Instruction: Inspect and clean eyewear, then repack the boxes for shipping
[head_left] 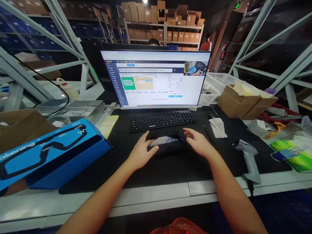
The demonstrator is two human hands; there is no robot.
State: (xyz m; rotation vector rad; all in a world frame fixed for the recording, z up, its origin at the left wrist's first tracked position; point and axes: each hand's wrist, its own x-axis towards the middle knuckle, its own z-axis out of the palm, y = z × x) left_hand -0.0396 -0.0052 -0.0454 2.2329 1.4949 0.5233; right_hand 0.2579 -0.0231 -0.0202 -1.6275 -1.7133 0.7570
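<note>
A black object (168,151) lies on the dark desk mat between my hands, with a whitish, blue-marked part (163,140) showing on top. Its exact kind is hard to make out against the mat. At its left end is my left hand (142,150), thumb and fingers apart; the fingertips look to touch it. My right hand (197,140) hovers just off its right end, fingers spread and holding nothing. Directly behind them sits a black keyboard (162,121). The blue printed box (65,152) stands to the left of my left hand.
A lit monitor (158,84) stands behind the keyboard. To the right are a grey barcode scanner (249,159), a crumpled white tissue (217,127), a cardboard box (235,105) and a green packet (292,154). Yellow notes (108,125) lie left. Two people are partly visible beyond.
</note>
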